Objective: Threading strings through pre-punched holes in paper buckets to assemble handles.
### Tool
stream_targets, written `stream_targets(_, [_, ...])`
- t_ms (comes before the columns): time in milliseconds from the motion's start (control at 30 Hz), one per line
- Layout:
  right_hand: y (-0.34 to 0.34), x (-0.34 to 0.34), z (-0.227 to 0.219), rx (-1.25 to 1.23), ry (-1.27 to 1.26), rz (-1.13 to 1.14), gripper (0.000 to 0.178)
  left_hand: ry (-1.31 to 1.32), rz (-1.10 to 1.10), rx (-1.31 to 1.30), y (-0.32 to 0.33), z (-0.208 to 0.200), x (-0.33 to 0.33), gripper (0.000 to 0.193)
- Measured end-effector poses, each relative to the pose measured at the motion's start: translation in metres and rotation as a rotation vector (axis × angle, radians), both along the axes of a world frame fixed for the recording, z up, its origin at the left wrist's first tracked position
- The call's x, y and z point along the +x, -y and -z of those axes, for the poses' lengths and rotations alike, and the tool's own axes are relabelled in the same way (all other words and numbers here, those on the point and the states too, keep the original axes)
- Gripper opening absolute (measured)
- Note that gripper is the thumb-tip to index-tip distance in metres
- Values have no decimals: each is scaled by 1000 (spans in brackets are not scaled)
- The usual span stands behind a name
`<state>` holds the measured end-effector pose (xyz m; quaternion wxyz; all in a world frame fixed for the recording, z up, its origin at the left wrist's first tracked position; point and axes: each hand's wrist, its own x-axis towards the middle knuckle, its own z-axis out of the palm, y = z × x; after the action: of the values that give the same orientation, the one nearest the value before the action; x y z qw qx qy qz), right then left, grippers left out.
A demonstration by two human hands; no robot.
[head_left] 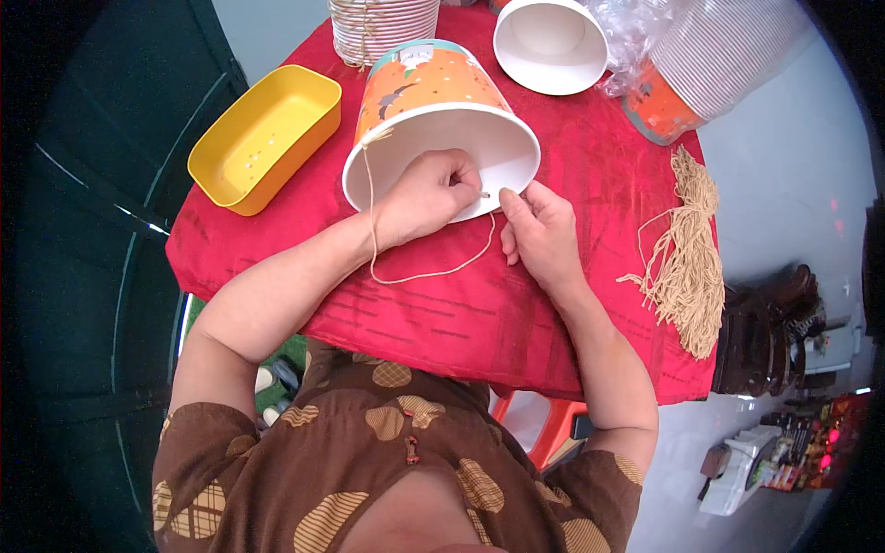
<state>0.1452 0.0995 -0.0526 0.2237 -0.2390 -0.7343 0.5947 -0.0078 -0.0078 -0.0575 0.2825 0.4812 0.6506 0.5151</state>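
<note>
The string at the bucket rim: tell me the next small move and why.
Probably pull the string through the rim. The left hand reaches inside the orange paper bucket, lying on its side, and pinches the string's end at the near rim; the right hand steadies the rim from outside. A slack loop hangs on the red cloth.

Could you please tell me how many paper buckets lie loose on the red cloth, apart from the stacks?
2: the orange bucket on its side under both hands, and a white-lined bucket at the table's far edge. More sit nested in two stacks, possibly hiding others.
</note>
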Motion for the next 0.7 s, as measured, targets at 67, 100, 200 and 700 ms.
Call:
stream_targets(67, [-2, 2, 1, -3, 34, -25, 18, 46, -17, -43, 1, -3, 1, 11])
stream_targets(100, [-2, 1, 2, -3, 34, -26, 18, 67, -12, -54, 1, -4, 0, 11])
stream_targets(200, [-2, 0, 3, -40, 7, -22, 19, 182, 3, -101, 3, -8, 0, 11])
stream_targets(700, [-3, 0, 7, -3, 18, -56, 22, -231, -3, 74, 1, 8, 4, 16])
